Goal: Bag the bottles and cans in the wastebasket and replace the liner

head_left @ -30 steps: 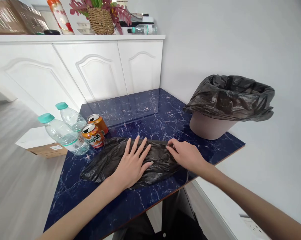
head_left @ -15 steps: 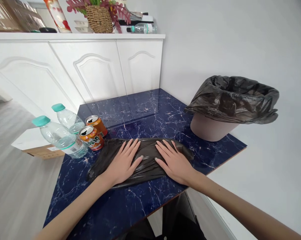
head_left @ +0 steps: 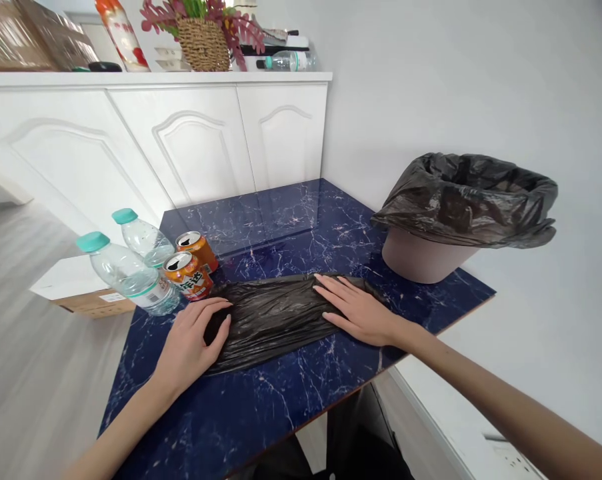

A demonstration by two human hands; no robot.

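At the near side of the bench (head_left: 261, 413), the left hand (head_left: 188, 340) rested at the left end of a black plastic bag (head_left: 275, 313), its fingers bent and its thumb just apart from the forefinger; whether the hidden fingers gripped the film could not be told. The right hand (head_left: 357, 310) lay on the right part of the bag with its palm down and fingers spread. Between the hands the bag lay flat, lengthwise wrinkles running across it, on the dark blue, white-veined top.

Just beyond the bag's left end stood two opened orange cans, the front can (head_left: 188, 275) before the rear can (head_left: 201, 252). To their left were two clear bottles (head_left: 131, 273) with turquoise caps. Past the bench's left edge, lower down, sat a cardboard box (head_left: 88, 297).

Farther right, near the wall, a pinkish bin (head_left: 425, 257) stood upright, a black liner (head_left: 461, 207) folded over its rim. At the back, a white cabinet (head_left: 191, 147) carried a woven basket (head_left: 204, 45) of plants and a bottle lying on its side (head_left: 291, 61).
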